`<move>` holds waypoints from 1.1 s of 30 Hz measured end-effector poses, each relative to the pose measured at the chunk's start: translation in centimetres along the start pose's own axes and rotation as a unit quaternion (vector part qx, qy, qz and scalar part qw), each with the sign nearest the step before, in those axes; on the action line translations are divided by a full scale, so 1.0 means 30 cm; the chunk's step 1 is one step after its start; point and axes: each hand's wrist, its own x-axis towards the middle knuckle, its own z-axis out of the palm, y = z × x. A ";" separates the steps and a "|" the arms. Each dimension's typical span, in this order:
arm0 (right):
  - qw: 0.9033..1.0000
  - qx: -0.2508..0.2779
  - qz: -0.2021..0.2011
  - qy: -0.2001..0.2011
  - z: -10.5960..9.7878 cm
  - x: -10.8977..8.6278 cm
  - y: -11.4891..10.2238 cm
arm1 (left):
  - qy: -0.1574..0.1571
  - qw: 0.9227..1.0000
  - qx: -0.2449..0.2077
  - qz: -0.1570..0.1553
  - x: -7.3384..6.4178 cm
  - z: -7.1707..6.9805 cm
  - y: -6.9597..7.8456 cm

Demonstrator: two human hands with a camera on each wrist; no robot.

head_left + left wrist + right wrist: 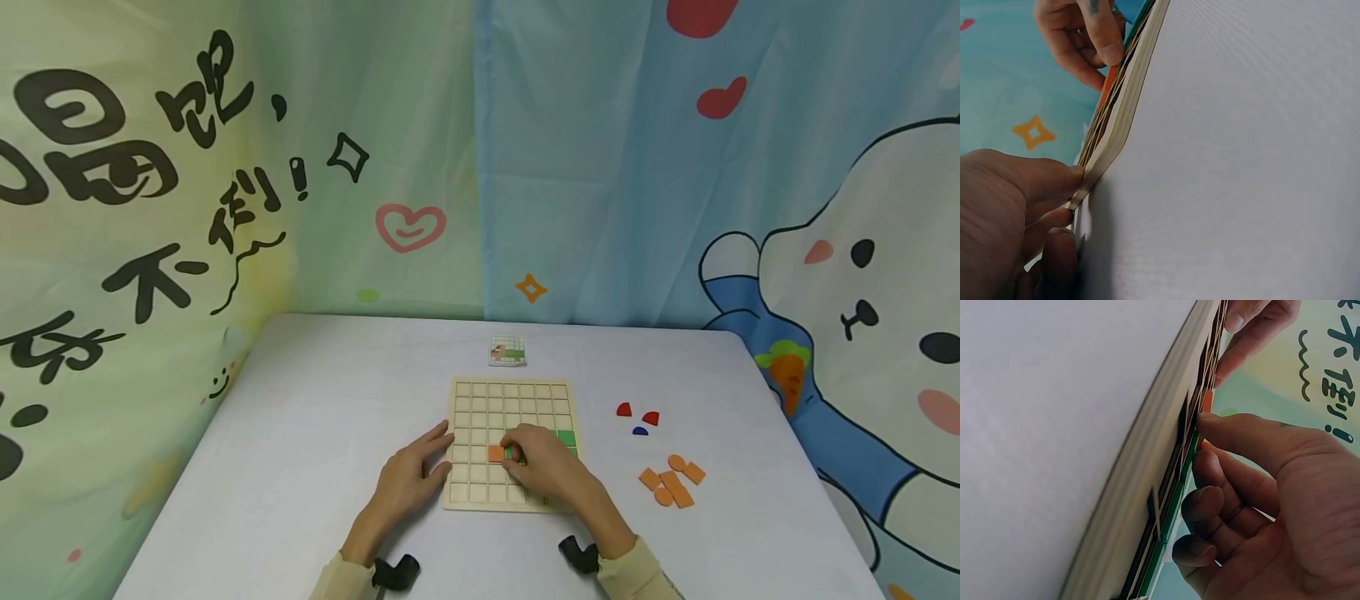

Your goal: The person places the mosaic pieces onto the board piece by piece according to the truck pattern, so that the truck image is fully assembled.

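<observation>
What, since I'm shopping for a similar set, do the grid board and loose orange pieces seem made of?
Grid board: pale, matte wood, probably plywood; its edge shows layered lines in the wrist views. Loose orange pieces: perhaps painted wood or plastic, smooth-looking and evenly coloured; no grain shows.

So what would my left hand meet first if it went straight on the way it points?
The wooden grid board: your left hand is at its left edge, though whether it would push or slide over is hard to judge.
</observation>
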 end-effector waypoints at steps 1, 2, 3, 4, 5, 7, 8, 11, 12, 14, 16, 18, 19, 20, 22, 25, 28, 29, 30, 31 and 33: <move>1.000 0.000 0.001 0.000 0.001 0.001 0.000 | 0.001 1.000 0.000 0.001 0.000 0.000 0.000; 1.000 -0.002 0.001 0.000 0.002 0.003 0.001 | -0.001 1.000 0.000 -0.002 0.000 0.000 0.000; 1.000 -0.004 0.000 0.000 0.002 0.003 0.001 | -0.002 1.000 0.001 -0.005 0.000 0.001 0.001; 1.000 -0.005 0.000 0.000 0.003 0.004 0.002 | -0.003 1.000 0.001 -0.009 0.000 0.001 0.002; 1.000 -0.004 -0.001 0.000 0.003 0.003 0.002 | -0.004 1.000 0.002 -0.012 0.000 0.001 0.003; 1.000 -0.005 -0.001 0.000 0.003 0.001 0.002 | -0.003 1.000 0.003 -0.017 0.002 0.002 0.006; 1.000 -0.006 -0.001 0.000 0.003 0.000 0.002 | -0.003 1.000 0.004 -0.019 0.002 0.002 0.008; 1.000 0.001 0.004 -0.002 -0.001 -0.002 0.001 | -0.001 1.000 0.003 -0.017 0.004 0.003 0.010; 1.000 0.003 0.004 -0.003 -0.002 -0.002 0.001 | 0.000 1.000 0.003 -0.016 0.004 0.002 0.011; 1.000 0.009 0.005 -0.005 -0.005 -0.002 0.002 | -0.001 1.000 0.002 -0.017 0.003 0.001 0.010; 1.000 0.015 0.003 -0.005 -0.007 -0.003 0.002 | -0.001 1.000 0.000 -0.017 0.002 0.001 0.010; 1.000 0.012 0.000 -0.005 -0.007 -0.003 0.003 | 0.000 1.000 -0.001 -0.016 0.002 0.000 0.010; 1.000 0.012 -0.001 -0.005 -0.008 -0.003 0.004 | 0.000 1.000 -0.002 -0.016 0.001 0.000 0.009; 1.000 0.010 -0.001 -0.005 -0.009 -0.004 0.004 | 0.001 1.000 -0.002 -0.015 0.001 0.001 0.009; 1.000 0.007 0.001 -0.005 -0.011 -0.006 0.006 | 0.001 1.000 -0.001 -0.014 0.001 0.002 0.007; 1.000 0.005 0.001 -0.003 -0.015 -0.012 0.012 | 0.000 1.000 -0.001 -0.014 0.001 0.003 0.006; 1.000 0.008 -0.002 0.002 -0.023 -0.023 0.021 | 0.001 1.000 -0.001 -0.014 0.001 0.003 0.007; 1.000 0.009 -0.002 0.004 -0.027 -0.028 0.024 | 0.002 1.000 0.000 -0.014 0.001 0.003 0.007; 1.000 0.009 -0.002 0.007 -0.031 -0.034 0.028 | 0.003 1.000 0.000 -0.015 0.002 0.003 0.007; 1.000 0.010 0.000 0.009 -0.035 -0.039 0.032 | 0.003 1.000 0.001 -0.015 0.002 0.002 0.008; 1.000 0.010 0.010 0.015 -0.043 -0.051 0.040 | 0.003 1.000 0.001 -0.016 0.002 0.001 0.008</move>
